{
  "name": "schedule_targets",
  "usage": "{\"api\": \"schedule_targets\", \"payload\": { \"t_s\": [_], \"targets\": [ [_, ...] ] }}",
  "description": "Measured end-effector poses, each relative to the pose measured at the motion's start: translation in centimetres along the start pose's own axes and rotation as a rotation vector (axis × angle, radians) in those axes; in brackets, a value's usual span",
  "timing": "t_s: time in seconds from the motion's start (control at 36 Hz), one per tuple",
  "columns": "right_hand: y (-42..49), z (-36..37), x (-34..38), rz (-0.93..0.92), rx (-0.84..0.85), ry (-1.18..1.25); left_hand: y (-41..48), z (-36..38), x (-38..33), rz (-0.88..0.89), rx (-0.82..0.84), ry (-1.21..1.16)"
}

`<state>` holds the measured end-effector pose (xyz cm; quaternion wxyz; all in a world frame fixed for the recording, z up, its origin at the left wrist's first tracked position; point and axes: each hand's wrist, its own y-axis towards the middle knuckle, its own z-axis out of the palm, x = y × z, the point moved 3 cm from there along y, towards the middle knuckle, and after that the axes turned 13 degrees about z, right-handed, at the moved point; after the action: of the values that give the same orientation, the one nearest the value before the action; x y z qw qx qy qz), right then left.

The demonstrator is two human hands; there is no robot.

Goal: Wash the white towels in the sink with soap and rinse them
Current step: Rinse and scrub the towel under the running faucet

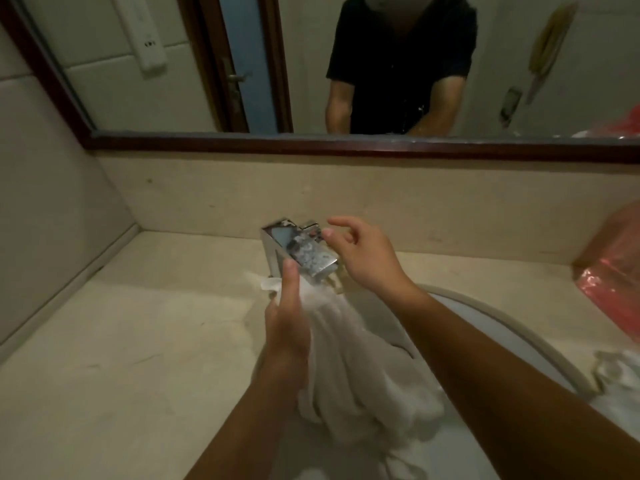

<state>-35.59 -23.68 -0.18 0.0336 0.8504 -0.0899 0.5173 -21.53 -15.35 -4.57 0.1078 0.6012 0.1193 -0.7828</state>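
A white towel [349,362] hangs bunched under the chrome faucet [304,252] and trails down into the sink [540,344]. My left hand [287,323] holds the towel's upper part from the left, thumb pointing up beside the spout. My right hand [363,254] hovers at the faucet's right side with loosely bent fingers, its fingertips near the lever and holding nothing. A second white towel [620,382] lies on the counter at the right edge of the sink.
A beige stone counter [138,341] spreads to the left. A red plastic bag [616,271] sits at the far right against the backsplash. A framed mirror [311,64] above shows a person in a black shirt.
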Motion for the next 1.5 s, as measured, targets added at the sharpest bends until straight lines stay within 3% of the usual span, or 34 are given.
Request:
{"api": "schedule_targets", "payload": {
  "t_s": [0.25,0.58,0.78,0.94,1.08,1.22,1.33,1.5],
  "targets": [
    [0.7,0.5,0.7,0.05,-0.02,-0.11,-0.7,0.6,-1.1,-0.005,0.04,-0.127],
    [1.9,0.7,-0.4,0.101,-0.031,-0.007,-0.4,-0.3,1.1,-0.039,0.02,-0.181],
    [-1.7,-0.7,-3.4,0.22,-0.008,0.038,-0.4,-1.8,4.5,-0.236,-0.019,-0.271],
    [-6.4,-0.4,-9.5,0.405,0.166,-0.071,-1.6,-0.8,2.9,-0.369,0.124,-0.392],
    [-7.7,0.2,-12.1,0.606,0.33,0.195,-0.4,-0.5,2.2,-0.295,0.146,-0.484],
    [-7.9,0.5,-13.3,0.532,0.389,0.342,2.0,-1.0,2.6,-0.12,0.18,-0.333],
    [-7.5,-0.3,-11.1,0.383,0.352,0.492,1.7,-0.8,2.2,-0.23,0.325,-0.548],
    [-8.7,-1.0,-8.3,0.295,0.202,0.566,1.3,-1.5,1.7,-0.206,0.369,-0.442]
  ]
}}
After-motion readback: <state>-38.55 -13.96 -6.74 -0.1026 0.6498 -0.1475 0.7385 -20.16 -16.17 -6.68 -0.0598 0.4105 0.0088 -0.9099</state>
